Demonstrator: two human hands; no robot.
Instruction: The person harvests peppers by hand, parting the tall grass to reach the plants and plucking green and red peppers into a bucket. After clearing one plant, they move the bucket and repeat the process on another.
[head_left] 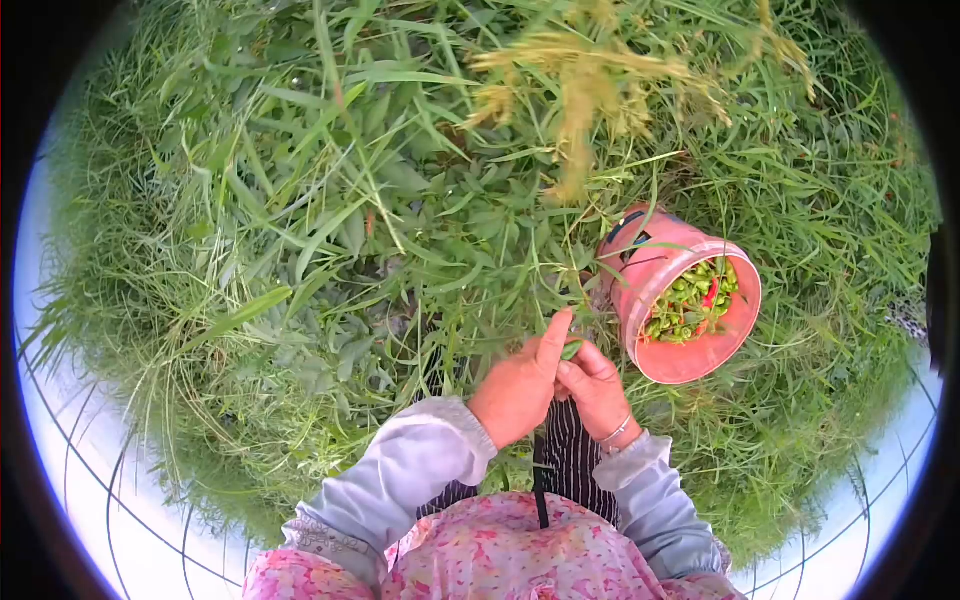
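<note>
My left hand (515, 390) and my right hand (595, 392) meet in front of my body, low over the grass. A small green chili pepper (571, 350) shows between them, pinched by the thumb and fingers of my right hand. The index finger of my left hand points forward along the pepper's side, while its other fingers are curled and mostly hidden. Whatever may lie inside that curl is out of sight. Just right of my hands a pink bucket (648, 270) leans toward me on its side, with green chili peppers (685, 300) and a red one (711, 293) inside.
Tall grass and leafy plants (480, 215) surround me and reach close to my hands. A yellowish seed head (580, 90) hangs above, near the camera. Pale sheeting (90, 470) with dark grid lines shows along the lower left edge.
</note>
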